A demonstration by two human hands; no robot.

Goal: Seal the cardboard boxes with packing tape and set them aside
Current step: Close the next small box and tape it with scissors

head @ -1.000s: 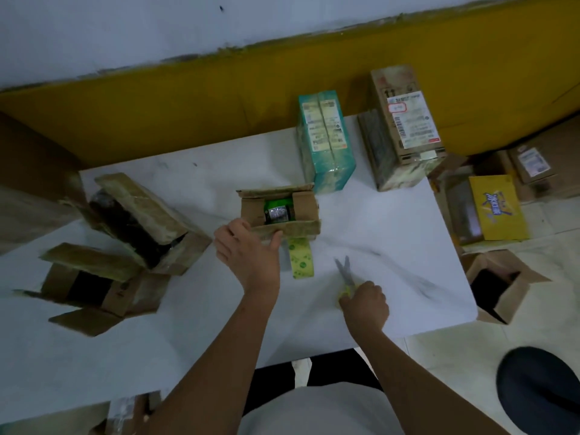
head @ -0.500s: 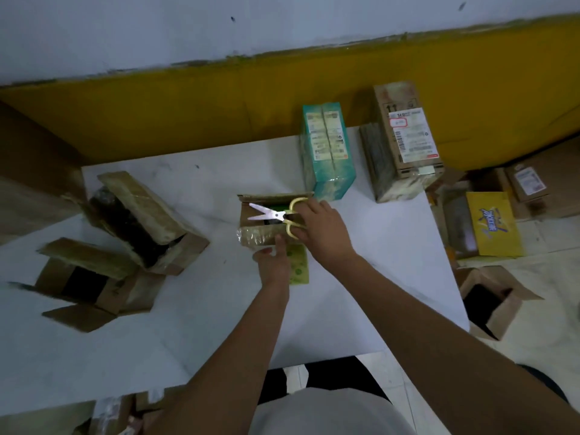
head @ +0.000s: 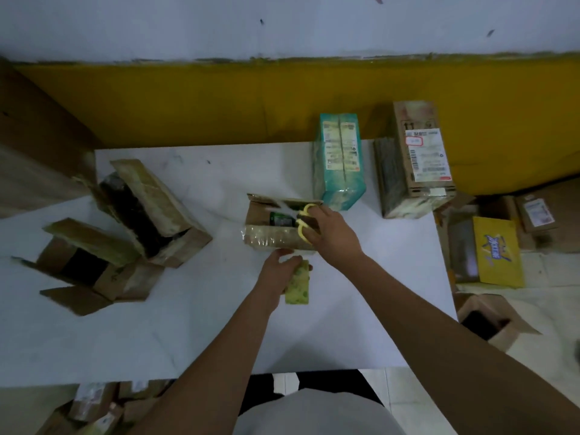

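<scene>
The cardboard box is lying lengthwise 9-to-3. The right hand is gripping scissors pointing toward 9 o'clock, and the left hand is pinching the tape strip trailing toward 6.

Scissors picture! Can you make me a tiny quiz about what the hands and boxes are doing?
1. True or false: the right hand holds the yellow-handled scissors over the small open box.
2. What colour is the tall package behind that box? A red, B teal, C black.
3. How many opened cardboard boxes lie at the table's left end?
Key: 1 true; 2 B; 3 two.
</scene>
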